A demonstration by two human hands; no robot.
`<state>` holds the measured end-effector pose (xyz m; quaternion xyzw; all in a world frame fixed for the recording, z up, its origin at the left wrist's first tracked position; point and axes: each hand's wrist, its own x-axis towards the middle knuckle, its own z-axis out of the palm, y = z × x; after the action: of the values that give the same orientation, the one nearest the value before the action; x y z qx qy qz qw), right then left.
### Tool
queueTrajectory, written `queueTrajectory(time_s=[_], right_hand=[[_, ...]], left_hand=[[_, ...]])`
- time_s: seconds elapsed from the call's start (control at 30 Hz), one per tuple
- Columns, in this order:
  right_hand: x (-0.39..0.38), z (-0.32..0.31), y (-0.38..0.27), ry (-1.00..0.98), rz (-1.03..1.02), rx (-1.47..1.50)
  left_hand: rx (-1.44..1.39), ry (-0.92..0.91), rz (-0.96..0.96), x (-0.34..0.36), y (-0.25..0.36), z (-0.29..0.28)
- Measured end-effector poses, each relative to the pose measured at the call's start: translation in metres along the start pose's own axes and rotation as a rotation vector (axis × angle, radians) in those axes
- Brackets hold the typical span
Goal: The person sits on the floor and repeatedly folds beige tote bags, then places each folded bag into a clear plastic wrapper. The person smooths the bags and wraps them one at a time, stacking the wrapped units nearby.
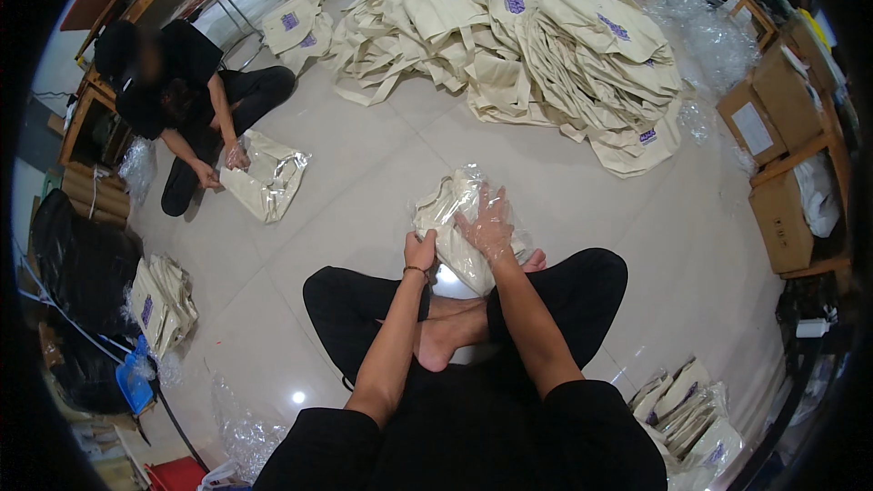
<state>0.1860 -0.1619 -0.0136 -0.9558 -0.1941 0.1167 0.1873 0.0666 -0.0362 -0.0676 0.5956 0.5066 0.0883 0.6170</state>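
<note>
In front of my crossed legs, a folded cream canvas tote bag (443, 204) lies with clear shiny plastic, which looks like a sleeve (472, 178), around it. My left hand (420, 252) is closed on the tote bag's near left edge, thumb on top. Spread fingers show on my right hand (492, 225), which rests on the bag's right side amid the plastic. Whether that hand is under the film or on top of it, I cannot tell.
Ahead is a large heap of cream tote bags (436, 0) with purple prints. At left a seated person (173, 91) handles another bagged tote (268, 177). Wrapped totes lie at lower right (687, 414) and left (162, 305). Cardboard boxes (773, 109) stand right; loose plastic (245, 436) lies lower left.
</note>
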Motion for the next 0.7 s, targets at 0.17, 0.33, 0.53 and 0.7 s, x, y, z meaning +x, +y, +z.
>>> queueTrajectory(time_s=[0.17, 0.33, 0.53, 0.7], right_hand=[[0.018, -0.01, 0.014, -0.125, -0.082, -0.087], [0.023, 0.001, 0.017, 0.1, -0.345, -0.011], [0.028, -0.017, 0.004, -0.128, -0.09, -0.048], [0.03, -0.015, 0.0, 0.012, -0.042, -0.052]], left_hand=[[-0.24, -0.054, -0.116, -0.017, 0.003, -0.006], [-0.384, -0.038, -0.075, -0.031, 0.02, -0.009], [-0.376, -0.212, -0.147, -0.016, 0.023, -0.022], [0.02, -0.083, -0.037, 0.019, 0.008, -0.033]])
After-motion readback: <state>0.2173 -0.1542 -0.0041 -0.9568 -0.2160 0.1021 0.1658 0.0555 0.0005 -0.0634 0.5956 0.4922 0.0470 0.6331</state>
